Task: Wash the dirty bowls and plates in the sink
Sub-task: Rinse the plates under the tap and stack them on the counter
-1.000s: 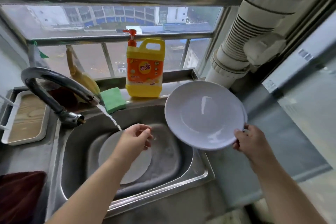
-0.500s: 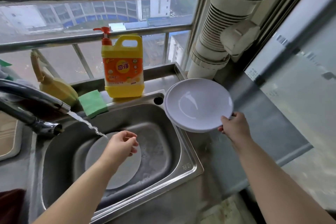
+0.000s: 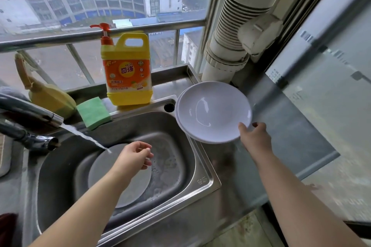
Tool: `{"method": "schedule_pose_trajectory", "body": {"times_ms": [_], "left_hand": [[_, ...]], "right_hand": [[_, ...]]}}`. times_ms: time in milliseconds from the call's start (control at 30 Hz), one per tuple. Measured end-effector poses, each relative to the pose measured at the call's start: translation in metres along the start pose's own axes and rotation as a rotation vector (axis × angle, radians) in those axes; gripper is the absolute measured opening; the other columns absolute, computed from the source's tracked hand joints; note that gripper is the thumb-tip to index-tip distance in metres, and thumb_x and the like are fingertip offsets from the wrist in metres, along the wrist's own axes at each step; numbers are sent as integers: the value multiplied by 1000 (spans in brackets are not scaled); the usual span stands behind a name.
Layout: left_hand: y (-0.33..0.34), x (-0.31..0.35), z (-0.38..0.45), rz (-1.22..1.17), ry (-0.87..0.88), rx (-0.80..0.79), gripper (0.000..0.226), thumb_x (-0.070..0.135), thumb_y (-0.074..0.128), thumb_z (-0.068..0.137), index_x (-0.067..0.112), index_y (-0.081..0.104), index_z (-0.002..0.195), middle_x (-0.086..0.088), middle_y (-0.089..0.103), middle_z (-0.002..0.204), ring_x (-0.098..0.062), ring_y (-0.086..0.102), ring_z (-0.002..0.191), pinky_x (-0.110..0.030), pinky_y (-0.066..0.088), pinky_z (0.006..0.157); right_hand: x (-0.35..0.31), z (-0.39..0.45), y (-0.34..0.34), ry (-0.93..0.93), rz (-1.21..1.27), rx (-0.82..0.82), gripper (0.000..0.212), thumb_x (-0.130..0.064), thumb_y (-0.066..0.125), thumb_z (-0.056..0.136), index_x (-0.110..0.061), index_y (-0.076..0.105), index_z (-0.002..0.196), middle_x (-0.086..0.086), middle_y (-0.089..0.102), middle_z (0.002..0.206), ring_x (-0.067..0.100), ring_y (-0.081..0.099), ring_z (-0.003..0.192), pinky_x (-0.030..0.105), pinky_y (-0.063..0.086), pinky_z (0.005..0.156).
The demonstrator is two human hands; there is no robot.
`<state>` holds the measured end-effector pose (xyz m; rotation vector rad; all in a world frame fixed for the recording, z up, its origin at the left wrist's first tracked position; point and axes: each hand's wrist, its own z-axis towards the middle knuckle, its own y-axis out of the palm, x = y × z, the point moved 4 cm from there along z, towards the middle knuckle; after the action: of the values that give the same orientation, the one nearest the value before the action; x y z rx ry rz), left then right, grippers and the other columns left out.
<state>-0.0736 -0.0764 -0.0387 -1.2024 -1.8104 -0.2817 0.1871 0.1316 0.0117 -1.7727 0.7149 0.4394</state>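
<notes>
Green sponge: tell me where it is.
The sponge sits on the back ledge of the sink, left of the yellow soap bottle and right of the tap.

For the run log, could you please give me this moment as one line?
right hand: grips white plates beside sink | left hand: loosely curled over grey plate | faucet: running

Detergent jug [image 3: 128, 70] label — "KEON", "奇强"; sink [image 3: 202, 181] rim stamp — illegible.
</notes>
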Motion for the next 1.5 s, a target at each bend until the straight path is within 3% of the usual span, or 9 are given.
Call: {"method": "schedule_pose_trajectory", "body": {"times_ms": [167,367,500,600,900,1067,1200,1333,1500], "left_hand": [[-4,-5,-2,1,7,10,13,10,48,98,9,61,96,-12,68,85,-22,62,69,-33,51,66],[-21,-21,-12,-24,16,55,13,12,48,98,12,61,96,-10,68,85,-20,62,69,-30,52,66],[-51,-53,-19,-34,-54,135,12,14,48,98,14,59,98,-10,67,88,-19,63,73,-30,53,69],[-78,-83,-24,-86,-129,220,12,13,47,98,12,59,100,-9,66,89,-19,62,71,-29,50,66],[-118,-145,-32,-257,-244,396,14,5,48,96,11,60,94,-10,65,80,-15,58,61,-20,45,54],[-123,-160,-24,-292,-266,425,14,4,47,96,11,60,94,-7,65,78,-15,58,61,-15,44,51],[-121,-164,-17,-316,-288,418,15,2,47,96,9,59,93,-8,63,76,-16,55,59,-12,45,47],[-121,-160,-15,-299,-298,397,14,3,47,96,8,60,97,-7,63,77,-16,56,60,-12,45,47],[-125,-151,-16,-279,-303,382,15,3,47,96,11,59,91,-10,63,80,-17,57,60,-15,46,49]], "right_hand": [[-19,-25,-12,-412,98,263,24,-25,57,93,-5,53,106,9,62,91,21,58,79,27,43,69],[-59,-98,49,-712,267,-206,7,-19,64,89,-20,57,88,-10,61,69,2,59,66,7,44,61],[-58,-121,142,-565,2,-735,14,-32,63,90,-23,59,101,-12,62,86,3,61,81,14,47,71],[-32,-116,214,-343,-217,-875,30,-38,62,89,-20,56,113,-3,64,100,14,65,88,25,52,76],[26,-86,334,-70,-620,-842,45,-26,43,99,4,47,132,20,52,133,34,50,122,31,41,92],[38,-83,368,37,-537,-812,42,-22,44,98,7,48,128,22,56,128,38,55,116,39,45,98],[43,-84,365,93,-495,-801,38,-22,41,98,8,58,116,20,61,92,32,59,90,36,46,76],[29,-83,354,22,-436,-768,35,-15,43,95,1,53,125,20,61,116,35,58,106,38,47,88],[7,-87,323,-94,-421,-813,24,-14,44,88,-4,58,105,15,63,98,31,60,90,34,45,73]]}}
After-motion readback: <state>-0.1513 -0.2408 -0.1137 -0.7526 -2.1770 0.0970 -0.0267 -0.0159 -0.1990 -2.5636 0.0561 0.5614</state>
